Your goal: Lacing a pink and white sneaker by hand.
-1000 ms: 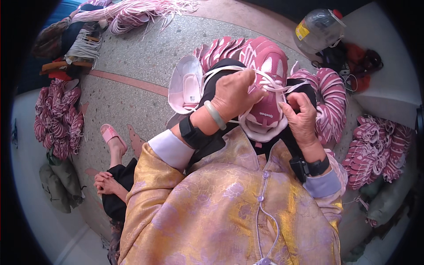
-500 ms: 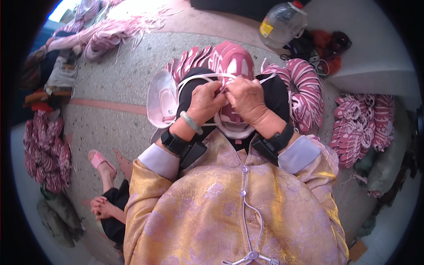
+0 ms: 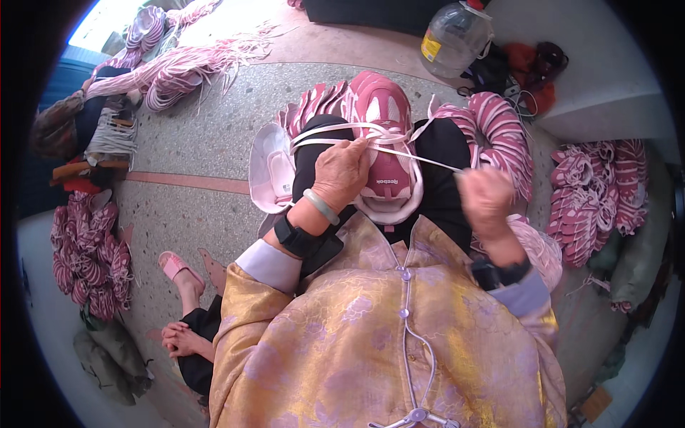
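A pink and white shoe upper point(image 3: 389, 171) lies across my lap between my black-trousered knees, its opening toward me. At its left eyelet edge my left hand point(image 3: 342, 170) is closed, thumb and finger pinching the upper; the fingertips are partly hidden. A white shoelace point(image 3: 421, 158) runs taut from the eyelets to my right hand point(image 3: 487, 200), which is closed on it beyond the shoe's right side and smeared by motion. More lace loops loosely over my left knee and across the tongue.
Stacked pink uppers point(image 3: 314, 107) stand beyond my knees, and a curved row point(image 3: 503, 143) lies at right. A white tray-like container point(image 3: 264, 171) rests by my left knee. Bundled uppers point(image 3: 89, 250) sit far left. Another person's clasped hands point(image 3: 182, 339) and pink slipper show lower left. A large clear bottle point(image 3: 457, 43) stands far right.
My right hand has moved away from the shoe toward the right, drawing the lace out straight. My left hand stays at the eyelets, slightly lower. The whole view has shifted a little.
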Action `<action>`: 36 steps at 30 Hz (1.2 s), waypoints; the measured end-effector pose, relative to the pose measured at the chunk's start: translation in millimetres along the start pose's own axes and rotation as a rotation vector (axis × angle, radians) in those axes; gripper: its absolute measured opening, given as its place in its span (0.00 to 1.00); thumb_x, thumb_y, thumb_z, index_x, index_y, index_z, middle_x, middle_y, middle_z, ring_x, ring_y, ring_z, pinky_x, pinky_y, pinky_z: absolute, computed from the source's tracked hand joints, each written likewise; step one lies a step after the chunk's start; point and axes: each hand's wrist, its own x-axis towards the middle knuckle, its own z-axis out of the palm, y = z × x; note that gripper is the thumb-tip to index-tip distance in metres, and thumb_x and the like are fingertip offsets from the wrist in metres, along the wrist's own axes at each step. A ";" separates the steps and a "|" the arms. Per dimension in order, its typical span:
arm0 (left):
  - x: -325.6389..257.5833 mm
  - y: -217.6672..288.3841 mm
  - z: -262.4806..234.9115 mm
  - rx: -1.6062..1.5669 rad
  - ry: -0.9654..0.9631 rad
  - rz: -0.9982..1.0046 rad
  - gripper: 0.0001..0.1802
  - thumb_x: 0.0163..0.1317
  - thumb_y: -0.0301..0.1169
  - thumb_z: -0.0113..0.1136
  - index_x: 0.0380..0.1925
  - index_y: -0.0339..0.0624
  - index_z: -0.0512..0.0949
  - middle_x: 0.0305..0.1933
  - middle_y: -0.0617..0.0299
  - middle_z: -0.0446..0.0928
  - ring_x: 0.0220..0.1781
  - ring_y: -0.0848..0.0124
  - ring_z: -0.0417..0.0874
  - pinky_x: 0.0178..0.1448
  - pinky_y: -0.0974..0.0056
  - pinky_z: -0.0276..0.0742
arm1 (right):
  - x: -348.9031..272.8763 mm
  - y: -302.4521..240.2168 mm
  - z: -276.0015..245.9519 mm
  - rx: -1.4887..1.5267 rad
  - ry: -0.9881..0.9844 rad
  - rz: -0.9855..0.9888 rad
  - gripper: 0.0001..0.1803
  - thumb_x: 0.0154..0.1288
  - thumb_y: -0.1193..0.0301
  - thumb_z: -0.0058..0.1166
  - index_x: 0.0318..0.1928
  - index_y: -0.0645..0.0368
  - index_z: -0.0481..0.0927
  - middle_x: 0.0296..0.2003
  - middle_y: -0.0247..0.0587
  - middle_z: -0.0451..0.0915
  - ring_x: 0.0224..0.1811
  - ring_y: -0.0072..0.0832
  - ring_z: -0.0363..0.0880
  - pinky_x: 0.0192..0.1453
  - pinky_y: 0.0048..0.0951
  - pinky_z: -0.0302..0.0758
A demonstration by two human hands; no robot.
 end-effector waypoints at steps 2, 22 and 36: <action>-4.1 2.0 -2.9 0.024 0.011 -0.001 0.12 0.56 0.32 0.52 0.37 0.40 0.78 0.25 0.52 0.75 0.30 0.56 0.78 0.34 0.57 0.72 | -57.2 53.9 -36.0 0.148 0.000 0.575 0.07 0.51 0.78 0.55 0.20 0.64 0.73 0.16 0.39 0.68 0.19 0.25 0.66 0.24 0.27 0.63; 54.2 -7.9 9.3 0.175 0.031 0.078 0.20 0.47 0.25 0.52 0.45 0.41 0.70 0.31 0.54 0.76 0.37 0.56 0.76 0.45 0.56 0.69 | 17.5 7.1 46.6 0.386 -0.219 0.238 0.19 0.52 0.66 0.58 0.42 0.62 0.73 0.27 0.42 0.77 0.28 0.38 0.77 0.38 0.35 0.71; 35.4 -26.1 -20.5 -0.421 0.604 0.009 0.12 0.59 0.16 0.45 0.43 0.36 0.70 0.32 0.61 0.75 0.31 0.79 0.74 0.35 0.76 0.72 | 22.8 -13.5 38.4 0.538 -0.281 0.282 0.05 0.52 0.76 0.55 0.31 0.61 0.75 0.22 0.42 0.72 0.23 0.38 0.73 0.26 0.33 0.68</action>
